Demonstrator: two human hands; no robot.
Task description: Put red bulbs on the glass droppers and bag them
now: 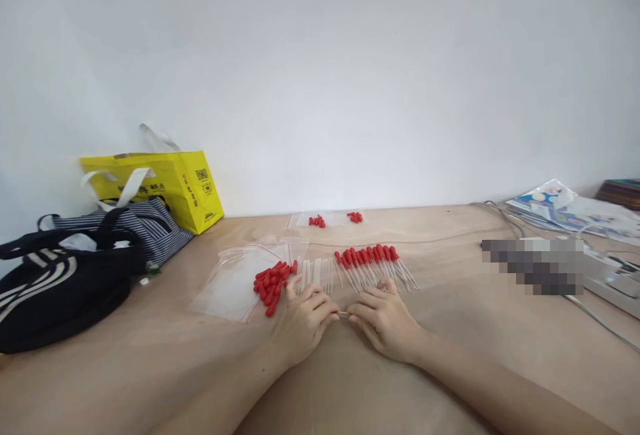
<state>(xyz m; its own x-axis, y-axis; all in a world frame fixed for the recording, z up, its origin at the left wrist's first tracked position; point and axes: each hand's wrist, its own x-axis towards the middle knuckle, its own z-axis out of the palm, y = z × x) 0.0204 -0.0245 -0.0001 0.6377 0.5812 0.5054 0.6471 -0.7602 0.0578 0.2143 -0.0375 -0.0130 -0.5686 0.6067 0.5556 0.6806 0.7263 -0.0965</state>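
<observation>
My left hand point(307, 322) pinches a red rubber bulb, only a sliver of which shows at the fingertips. From the other side my right hand point(383, 322) grips a thin clear dropper tube point(343, 314), whose short bare length bridges the two hands. Just beyond my left hand lies a pile of loose red bulbs point(273, 283). Clear tubes point(317, 274) without bulbs lie side by side behind the hands. To their right is a row of droppers point(367, 258) with red bulbs on their far ends, partly hidden by my right hand.
Clear zip bags point(227, 288) lie flat at the left. Another bag with small red bulbs point(317, 222) rests by the wall. A yellow bag point(200, 188), a striped bag point(165, 232) and a black bag point(75, 302) stand far left. Cables, a power strip point(615, 285) and printed sheets point(575, 212) occupy the right.
</observation>
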